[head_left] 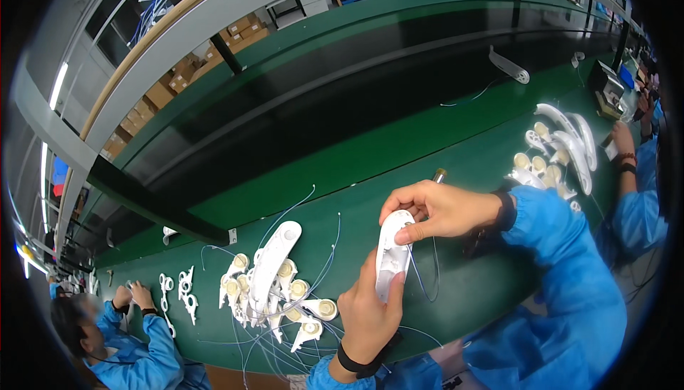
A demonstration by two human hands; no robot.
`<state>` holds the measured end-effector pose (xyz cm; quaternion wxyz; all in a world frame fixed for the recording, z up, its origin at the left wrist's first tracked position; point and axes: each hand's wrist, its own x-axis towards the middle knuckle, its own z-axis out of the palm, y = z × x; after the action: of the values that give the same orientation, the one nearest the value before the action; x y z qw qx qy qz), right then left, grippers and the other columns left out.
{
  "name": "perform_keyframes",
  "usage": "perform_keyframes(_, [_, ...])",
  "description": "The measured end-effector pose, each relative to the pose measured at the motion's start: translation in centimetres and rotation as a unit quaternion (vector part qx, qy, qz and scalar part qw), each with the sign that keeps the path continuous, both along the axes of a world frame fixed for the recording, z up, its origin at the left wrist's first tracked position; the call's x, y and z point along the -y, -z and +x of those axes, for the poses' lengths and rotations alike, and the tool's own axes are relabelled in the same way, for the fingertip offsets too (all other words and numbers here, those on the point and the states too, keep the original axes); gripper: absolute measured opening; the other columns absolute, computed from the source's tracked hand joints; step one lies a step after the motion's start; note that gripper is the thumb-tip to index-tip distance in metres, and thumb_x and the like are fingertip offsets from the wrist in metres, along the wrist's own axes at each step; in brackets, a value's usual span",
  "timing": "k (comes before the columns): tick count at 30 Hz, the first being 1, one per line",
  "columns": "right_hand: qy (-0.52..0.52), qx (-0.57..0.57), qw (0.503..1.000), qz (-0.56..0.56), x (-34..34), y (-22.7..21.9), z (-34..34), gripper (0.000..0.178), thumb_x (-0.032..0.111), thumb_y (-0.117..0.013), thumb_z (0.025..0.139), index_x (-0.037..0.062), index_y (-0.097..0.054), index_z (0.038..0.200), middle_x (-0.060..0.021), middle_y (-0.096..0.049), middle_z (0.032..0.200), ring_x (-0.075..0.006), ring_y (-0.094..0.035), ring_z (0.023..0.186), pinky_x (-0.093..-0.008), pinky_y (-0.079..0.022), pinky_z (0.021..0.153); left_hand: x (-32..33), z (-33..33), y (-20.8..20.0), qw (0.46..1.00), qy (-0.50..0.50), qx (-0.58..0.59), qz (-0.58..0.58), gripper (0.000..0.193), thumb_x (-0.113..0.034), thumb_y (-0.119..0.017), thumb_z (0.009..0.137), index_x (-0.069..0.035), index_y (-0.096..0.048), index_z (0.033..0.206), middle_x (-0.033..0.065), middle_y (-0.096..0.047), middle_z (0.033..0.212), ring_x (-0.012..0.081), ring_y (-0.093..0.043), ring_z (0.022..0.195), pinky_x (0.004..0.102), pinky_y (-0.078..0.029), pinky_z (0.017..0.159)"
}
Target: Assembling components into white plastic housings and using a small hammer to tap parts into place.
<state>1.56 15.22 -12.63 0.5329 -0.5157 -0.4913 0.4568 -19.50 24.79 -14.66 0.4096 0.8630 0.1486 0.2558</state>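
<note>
From where I stand, the white plastic shell is up in the air over the green worktop, with its hollow side showing. Both of the person's hands have it. The left hand is wrapped around the low end, fingers closed on it. The right hand pinches the top end, thumb on the front and fingers bent behind. A thin blue wire hangs in a loop beside it.

To do this bit well, I think the left hand should be the steady one, so the right thumb can push straight and softly. Plastic this thin might crack if it is squeezed hard. The wire should stay out from under the thumb and away from the edge, or it could get nipped.

Just to the left is a messy heap of white plastic parts with round cream discs, with a long white cover on top. The wires there are tangled, so lift one piece at a time. More white covers lie off to the right.

I can't read any words on the shell. The brown cardboard boxes far back have pale labels, too small to read.
</note>
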Motion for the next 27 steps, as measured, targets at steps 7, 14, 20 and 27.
perform_keyframes(7, [0.044, 0.010, 0.998, -0.034, 0.5, 0.3, -0.5, 0.035, 0.019, -0.075, 0.094, -0.0036, -0.060, 0.115, -0.0100, -0.069, 0.106, -0.0135, -0.068, 0.097, -0.0286, -0.056, 0.084, -0.4, 0.1, -0.2, 0.998, 0.027, -0.048, -0.013, 0.046, -0.017, -0.070, 0.091, 0.000, -0.056, 0.132, 0.0238, -0.072, 0.090, 0.0407, -0.072, 0.074, 0.0438, -0.057, 0.063])
perform_keyframes(14, [0.108, -0.015, 0.987, -0.116, 0.1, 1.9, -0.3, 0.036, 0.027, -0.074, 0.094, -0.0052, -0.063, 0.106, -0.0093, -0.071, 0.093, -0.0124, -0.068, 0.080, -0.0256, -0.056, 0.068, 0.3, 0.8, -0.8, 0.996, 0.050, -0.066, 0.021, 0.083, -0.018, -0.078, 0.084, 0.003, -0.034, 0.151, 0.0235, -0.064, 0.112, 0.0402, -0.071, 0.090, 0.0415, -0.058, 0.068])
perform_keyframes(20, [0.120, -0.088, 0.982, -0.113, 0.9, 2.4, -0.4, 0.042, 0.035, -0.064, 0.101, -0.0037, -0.057, 0.117, -0.0084, -0.070, 0.087, -0.0106, -0.065, 0.068, -0.0243, -0.054, 0.061, 0.0, 1.4, -0.1, 0.985, 0.072, -0.117, 0.102, 0.088, -0.017, -0.079, 0.079, -0.004, -0.036, 0.154, 0.0195, -0.056, 0.110, 0.0394, -0.067, 0.083, 0.0440, -0.055, 0.065])
perform_keyframes(27, [0.130, -0.007, 0.990, -0.053, 3.6, 2.3, 0.1, 0.038, 0.033, -0.053, 0.106, -0.0029, -0.060, 0.119, -0.0095, -0.071, 0.093, -0.0146, -0.069, 0.072, -0.0290, -0.056, 0.065, 0.3, 2.0, 0.6, 0.984, 0.089, -0.087, 0.124, 0.082, -0.014, -0.077, 0.079, -0.009, -0.043, 0.153, 0.0182, -0.053, 0.101, 0.0385, -0.064, 0.077, 0.0450, -0.054, 0.061])
